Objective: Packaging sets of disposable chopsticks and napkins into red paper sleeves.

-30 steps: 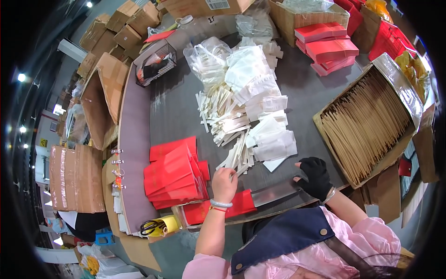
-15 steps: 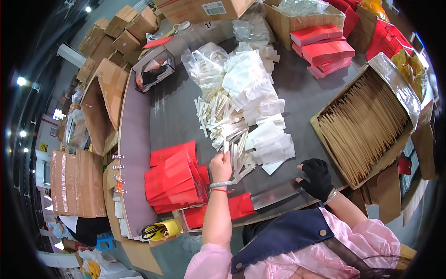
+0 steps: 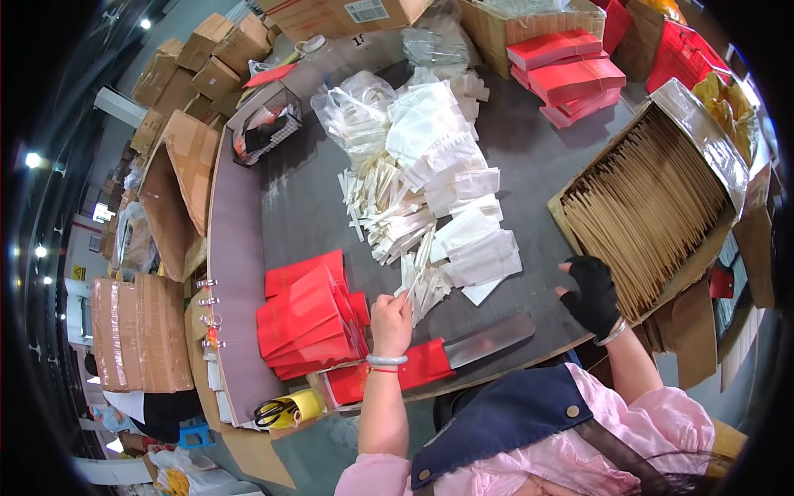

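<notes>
My left hand (image 3: pixel 391 325), bare with a bangle at the wrist, pinches the end of a thin white strip (image 3: pixel 411 288) beside the loose white strips (image 3: pixel 389 198). White flat packets (image 3: pixel 484 258) lie just right of them. My right hand (image 3: pixel 591 296), in a black fingerless glove, hovers with fingers apart by the carton (image 3: pixel 556 208) packed with upright brown flat pieces (image 3: pixel 653 202). Between my hands a flat grey metal plate (image 3: pixel 492 339) lies at the table's near edge, one end inside a red paper packet (image 3: pixel 426 364). More red packets (image 3: pixel 306 322) lie fanned out on the left.
Stacked red packets (image 3: pixel 575 78) lie at the far right, near an open carton (image 3: pixel 496 37). A wire basket (image 3: pixel 266 128) stands at the far left, by the table's raised side panel (image 3: pixel 236 248). A yellow holder (image 3: pixel 308 403) with black-handled scissors sits at the near left corner.
My left hand has drawn back toward me with the strip. My right hand has left the metal plate's end and moved right, toward the carton of brown pieces.
</notes>
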### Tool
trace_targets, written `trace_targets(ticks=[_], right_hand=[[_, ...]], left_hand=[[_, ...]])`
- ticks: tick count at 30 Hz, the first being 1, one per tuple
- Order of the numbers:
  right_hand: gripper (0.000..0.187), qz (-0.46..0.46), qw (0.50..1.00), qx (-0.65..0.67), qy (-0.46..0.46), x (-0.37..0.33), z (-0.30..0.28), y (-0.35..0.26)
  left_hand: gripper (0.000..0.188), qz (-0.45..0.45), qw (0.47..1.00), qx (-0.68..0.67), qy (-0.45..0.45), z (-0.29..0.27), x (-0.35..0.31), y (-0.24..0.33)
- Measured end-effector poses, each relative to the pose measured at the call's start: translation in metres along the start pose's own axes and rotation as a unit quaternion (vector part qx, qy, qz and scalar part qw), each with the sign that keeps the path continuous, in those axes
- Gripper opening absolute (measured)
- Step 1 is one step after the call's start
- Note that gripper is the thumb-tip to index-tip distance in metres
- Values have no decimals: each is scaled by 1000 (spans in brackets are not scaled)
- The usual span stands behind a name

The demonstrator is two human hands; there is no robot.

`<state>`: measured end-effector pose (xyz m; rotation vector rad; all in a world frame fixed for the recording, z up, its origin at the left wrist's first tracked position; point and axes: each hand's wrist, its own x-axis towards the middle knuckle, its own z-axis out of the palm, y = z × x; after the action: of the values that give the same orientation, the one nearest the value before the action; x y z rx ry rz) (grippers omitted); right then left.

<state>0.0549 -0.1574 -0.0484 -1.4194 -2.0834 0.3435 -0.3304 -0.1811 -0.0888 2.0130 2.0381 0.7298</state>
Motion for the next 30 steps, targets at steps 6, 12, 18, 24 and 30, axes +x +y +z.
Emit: trace_targets(ticks=[6, 12, 18, 24, 30], right_hand=[[38, 49, 993, -35, 105, -5, -25, 47], [38, 171, 972, -104, 126, -11, -46, 92], [33, 189, 961, -171, 102, -26, -51, 159], [28, 232, 967, -86, 66, -23, -52, 168], [24, 228, 963, -109, 91, -17, -52, 153]], left_hand=[[21, 73, 994, -78, -21, 17, 18, 54], [33, 96, 991, -57, 79, 54, 32, 55], [39, 35, 993, -99, 61, 69, 32, 62], [43, -13, 994, -99, 49, 73, 32, 67], [30, -27, 988, -147, 38, 67, 28, 63]])
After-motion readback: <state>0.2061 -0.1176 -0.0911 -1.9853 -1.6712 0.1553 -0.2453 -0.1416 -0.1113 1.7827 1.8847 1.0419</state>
